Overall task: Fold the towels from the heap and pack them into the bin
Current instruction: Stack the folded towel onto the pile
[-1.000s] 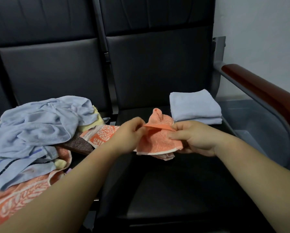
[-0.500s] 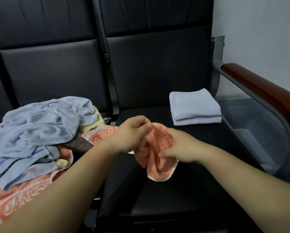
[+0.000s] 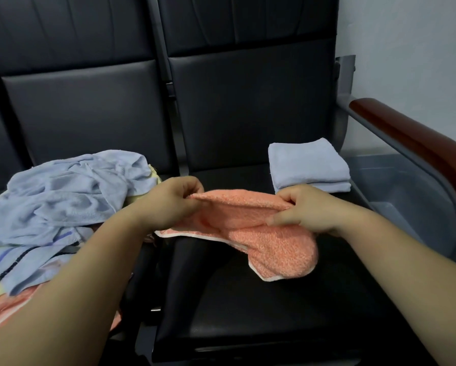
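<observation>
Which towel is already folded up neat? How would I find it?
Look at the black seat beside the wooden armrest. At its back right corner lies the folded towel, a flat pale blue square. The blue towels in the heap are crumpled, and the orange towel is in the hands.

The black seat (image 3: 261,307) lies bare in front of the orange towel (image 3: 274,249). To its left the towel heap (image 3: 63,196) covers the neighbouring seat. Folded blue towels (image 3: 308,165) fill the back right corner. The wooden armrest (image 3: 419,146) and its grey bar stand between seat and grey bin (image 3: 411,196), which opens upward.
</observation>
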Demonstrator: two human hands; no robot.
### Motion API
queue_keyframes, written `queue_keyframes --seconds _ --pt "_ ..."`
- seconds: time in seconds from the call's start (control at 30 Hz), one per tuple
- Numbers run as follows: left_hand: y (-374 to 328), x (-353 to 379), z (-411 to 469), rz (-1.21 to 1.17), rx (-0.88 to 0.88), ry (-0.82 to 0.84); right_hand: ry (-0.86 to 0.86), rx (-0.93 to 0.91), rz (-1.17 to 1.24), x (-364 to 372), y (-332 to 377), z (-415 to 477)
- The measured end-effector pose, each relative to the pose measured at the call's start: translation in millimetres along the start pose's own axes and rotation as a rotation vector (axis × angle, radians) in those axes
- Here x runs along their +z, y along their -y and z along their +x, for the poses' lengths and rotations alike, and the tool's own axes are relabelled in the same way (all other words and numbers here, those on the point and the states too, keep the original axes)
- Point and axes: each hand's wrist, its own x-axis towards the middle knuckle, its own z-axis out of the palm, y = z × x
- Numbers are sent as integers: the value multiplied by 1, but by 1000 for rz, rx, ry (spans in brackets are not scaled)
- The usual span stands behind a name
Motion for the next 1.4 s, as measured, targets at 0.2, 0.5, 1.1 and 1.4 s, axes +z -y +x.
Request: queue_keyframes --seconds 0.2,0.5,1.1,1.4 --pt "-25 17 -4 -474 -88 -217 103 -27 150 11 10 -8" --pt "-16 6 -7 -34 52 77 -100 -10 53 2 11 -8" --pt "-21 9 -7 -17 33 86 -113 -8 58 -6 17 -13" --pt "-37 10 -15 -982 132 0 92 -52 -86 3 14 -12"
